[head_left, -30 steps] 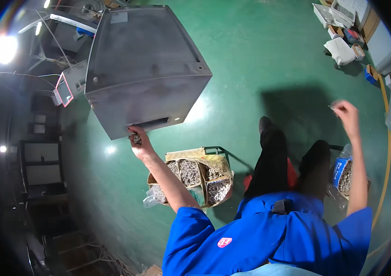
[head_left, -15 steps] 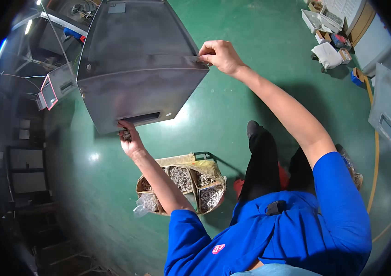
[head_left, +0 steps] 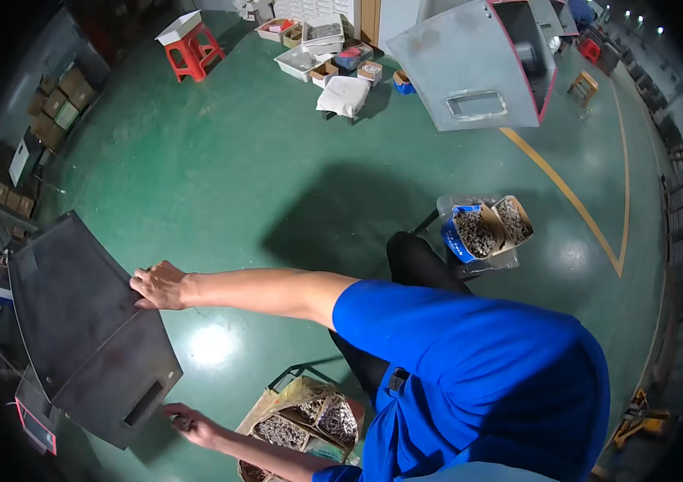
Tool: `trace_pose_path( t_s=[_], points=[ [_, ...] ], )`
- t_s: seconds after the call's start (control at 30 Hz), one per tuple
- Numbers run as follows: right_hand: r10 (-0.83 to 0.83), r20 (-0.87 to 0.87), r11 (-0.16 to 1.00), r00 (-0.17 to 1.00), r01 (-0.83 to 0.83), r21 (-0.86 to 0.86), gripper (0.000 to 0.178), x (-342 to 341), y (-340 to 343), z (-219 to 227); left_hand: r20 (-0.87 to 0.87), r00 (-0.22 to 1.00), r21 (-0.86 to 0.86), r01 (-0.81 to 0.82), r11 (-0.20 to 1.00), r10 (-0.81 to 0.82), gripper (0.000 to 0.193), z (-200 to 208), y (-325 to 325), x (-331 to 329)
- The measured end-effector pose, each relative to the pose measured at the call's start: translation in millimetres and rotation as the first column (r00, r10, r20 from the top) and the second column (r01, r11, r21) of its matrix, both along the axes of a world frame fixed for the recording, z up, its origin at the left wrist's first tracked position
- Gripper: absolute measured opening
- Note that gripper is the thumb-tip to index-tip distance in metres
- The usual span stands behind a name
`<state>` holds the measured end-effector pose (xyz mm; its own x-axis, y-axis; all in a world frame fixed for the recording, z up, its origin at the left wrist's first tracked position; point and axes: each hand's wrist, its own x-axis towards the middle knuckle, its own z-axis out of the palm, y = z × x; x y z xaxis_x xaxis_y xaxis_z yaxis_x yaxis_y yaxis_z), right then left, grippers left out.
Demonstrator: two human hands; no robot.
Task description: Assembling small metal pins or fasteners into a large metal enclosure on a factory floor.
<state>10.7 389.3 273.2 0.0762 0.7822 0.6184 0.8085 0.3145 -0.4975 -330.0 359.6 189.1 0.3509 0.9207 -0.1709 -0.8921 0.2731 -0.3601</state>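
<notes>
While cartons (head_left: pixel 456 244) hold small pieces (head_left: pixel 476 233), dark cabinet (head_left: pixel 96 329), right hand (head_left: pixel 161 285) curled at its edge, left hand (head_left: pixel 191 424) half-closed beside it, both grips unclear

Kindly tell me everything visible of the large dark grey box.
At left, the large dark grey box looks metallic and smudged, and appears slanted. Two faces meet along an edge; one has a rectangular slot and a pale round spot. The right hand touches it near that edge; the left hand is near the slot.
</notes>
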Motion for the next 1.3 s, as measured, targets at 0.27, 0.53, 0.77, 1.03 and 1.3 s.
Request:
trace_pose_path(
  t_s=[0.27,0.53,0.77,1.03,1.3],
  points=[
    [0.139,-0.294,0.917,0.946,-0.235,-0.322,0.038,40,-205,-53,-0.366,0.745,0.08,0.622,0.779,-0.557,0.006,-72,-156,185],
    [0.108,-0.453,0.891,0.885,-0.288,-0.351,0.017,73,-385,-56,-0.556,0.525,0.034,0.789,0.614,-0.645,0.022,-32,-312,269],
    [0.048,-0.416,0.95,0.908,-0.17,-0.263,0.012,98,-462,-66,-0.768,0.244,0.003,0.926,0.378,-0.592,0.016,-9,-362,289],
    [-0.057,-0.856,0.998,0.513,0.061,-0.03,0.014,137,-471,-43,-0.663,0.155,-0.037,0.97,0.239,-0.733,0.025,-32,-359,306],
    [-0.082,-0.083,0.981,0.993,0.065,-0.185,0.009,75,-482,-128,-0.697,-0.01,-0.164,0.976,0.146,-0.717,0.03,-127,-344,272]
  ],
)
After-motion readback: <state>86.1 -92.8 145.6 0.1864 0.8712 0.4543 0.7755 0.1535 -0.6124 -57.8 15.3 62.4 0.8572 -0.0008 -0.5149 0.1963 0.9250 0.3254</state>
